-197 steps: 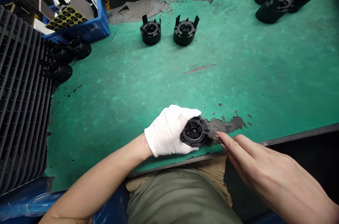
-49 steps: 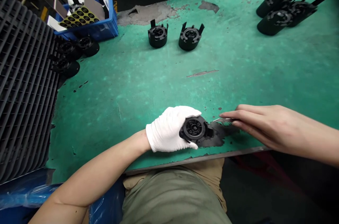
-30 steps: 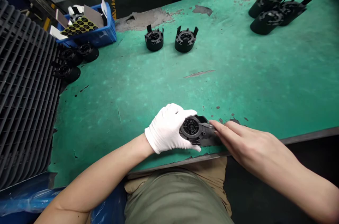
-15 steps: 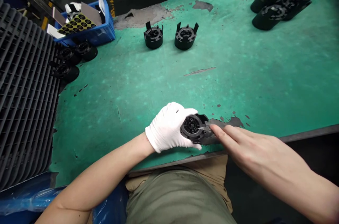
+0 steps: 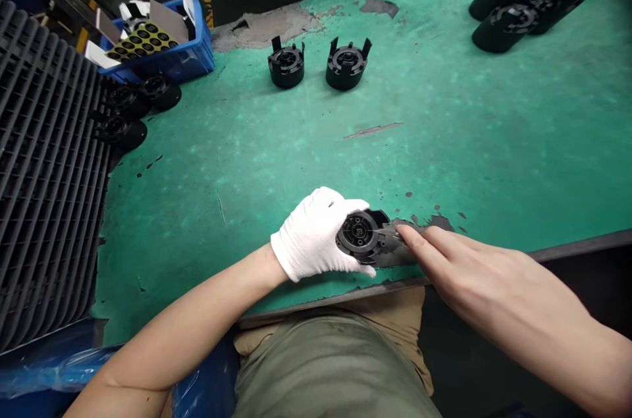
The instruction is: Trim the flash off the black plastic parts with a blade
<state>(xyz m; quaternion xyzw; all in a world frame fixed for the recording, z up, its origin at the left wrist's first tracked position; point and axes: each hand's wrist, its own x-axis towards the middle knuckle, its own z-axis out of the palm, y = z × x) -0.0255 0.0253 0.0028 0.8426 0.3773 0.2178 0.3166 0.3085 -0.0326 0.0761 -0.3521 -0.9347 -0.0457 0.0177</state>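
Observation:
In a white glove, my left hand point(image 5: 318, 234) wraps round the side of a round black plastic housing point(image 5: 359, 234). The housing's ringed face, with small holes and a central hub, is turned upward near the table's front edge. My bare right hand point(image 5: 474, 280) is closed in a pinch just to the right of it. A thin, pointed knife blade point(image 5: 386, 232) juts from the fingertips toward the housing's rim; its handle is hidden in the hand. Whether the blade touches the rim I cannot tell.
Two similar black housings point(image 5: 346, 66) stand upright at the back middle of the green table point(image 5: 247, 141). Several more point(image 5: 503, 26) cluster at the back right, others point(image 5: 160, 92) at the left beside a blue bin point(image 5: 197, 52) with sticker sheets. Grey ribbed trays point(image 5: 49, 174) are stacked at left.
My right hand and the blade have drawn back slightly to the right from the housing's face. My left hand keeps its hold on the housing.

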